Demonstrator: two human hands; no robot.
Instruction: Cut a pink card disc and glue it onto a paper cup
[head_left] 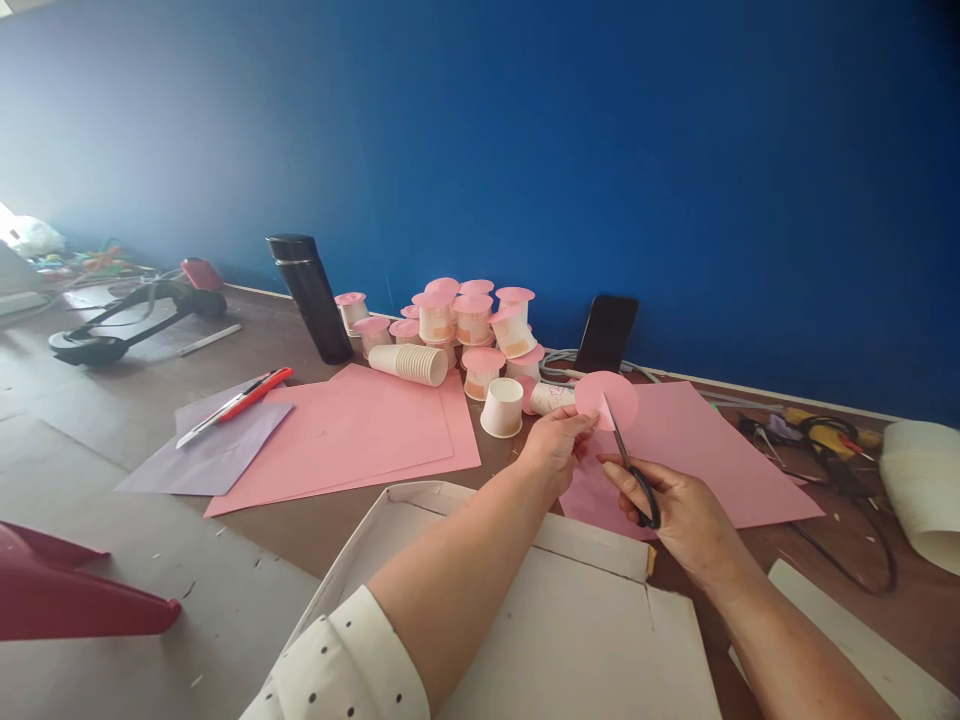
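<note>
My left hand (559, 445) pinches the lower left edge of a pink paper circle (592, 388). Black-handled scissors (640, 488) are in my right hand (664, 505), its fingers closed around the handles. Their blades lie across the circle, with the tips near its middle. Beneath both hands is a pink paper sheet (712, 450). Left of the circle, a plain white paper cup (502, 408) stands upside down. Behind it several paper cups topped with pink discs (474, 315) are grouped and partly stacked. A nested row of paper cups (409, 363) lies on its side.
Left are pink sheets (360, 425), purple paper (240, 455), a red box cutter (236, 408) and a black bottle (311, 298). A phone (609, 335) leans on the blue wall. Cables (840, 440) and a white container (922, 490) lie right; a white cardboard lid (585, 620) is in front.
</note>
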